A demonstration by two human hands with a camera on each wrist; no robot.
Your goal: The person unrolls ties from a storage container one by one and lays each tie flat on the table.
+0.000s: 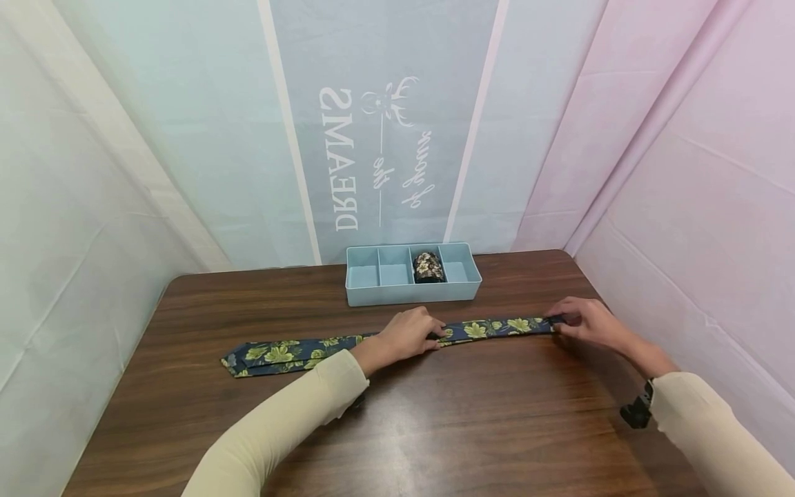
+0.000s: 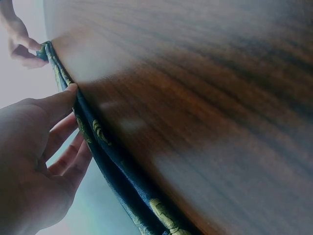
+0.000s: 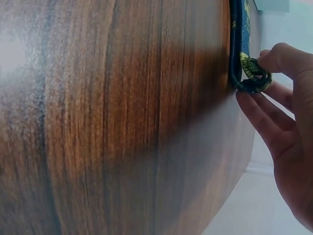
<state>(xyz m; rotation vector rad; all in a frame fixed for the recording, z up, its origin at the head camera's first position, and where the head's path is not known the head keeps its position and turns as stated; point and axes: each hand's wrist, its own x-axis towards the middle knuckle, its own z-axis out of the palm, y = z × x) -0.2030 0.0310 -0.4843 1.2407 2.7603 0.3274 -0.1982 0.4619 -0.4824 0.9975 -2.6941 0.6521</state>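
A navy necktie [image 1: 273, 355] with yellow-green flowers stretches across the table in a long strip, doubled over in layers. Its pointed tip is at the left. My left hand [image 1: 406, 335] holds it near the middle; in the left wrist view the thumb [image 2: 66, 98] lies on one edge and the fingers reach along the other. At the strip's right end, my right hand [image 1: 590, 323] pinches the cloth. The right wrist view shows that end curled into a small roll [image 3: 257, 78] between thumb and fingers. The left forearm covers part of the tie in the head view.
Behind the tie stands a light blue tray [image 1: 410, 295] with several compartments. A rolled dark floral piece [image 1: 428, 267] sits in one, right of the tray's middle. The brown wooden table [image 1: 459, 428] meets hanging cloth [image 1: 397, 41] at the back and both sides.
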